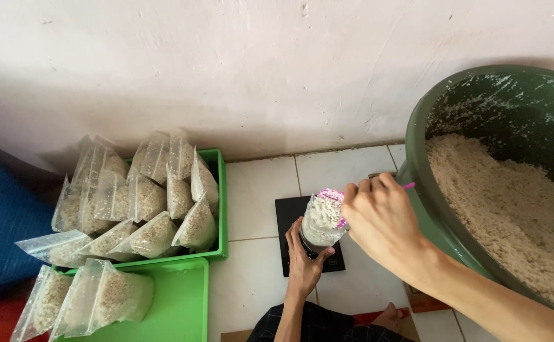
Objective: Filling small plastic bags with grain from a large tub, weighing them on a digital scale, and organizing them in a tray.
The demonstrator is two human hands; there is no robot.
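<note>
- Clearly soft and floppy, the small clear bag (321,223) on the black scale (289,218) looked light, part filled with pale crumbly grain; I judged it would slump unless gripped around its lower half.
- My left hand (305,259) was wrapped around the bag's base, fingers (295,235) curled closed on it, holding it upright on the scale.
- My right hand (381,221) hovered just above and right of the scale, fingers pinched shut on a pink scoop (335,196) whose head sat at the bag's open mouth.
- Thin plastic like that seemed slippery and easy to crumple, so I judged the base the safest hold.
- Right of the scale stood a big green tub (429,209) of the same grain.
- Left of the scale, a green tray (217,209) held many filled bags (153,215), and a second tray nearer me (182,304) held more.
</note>
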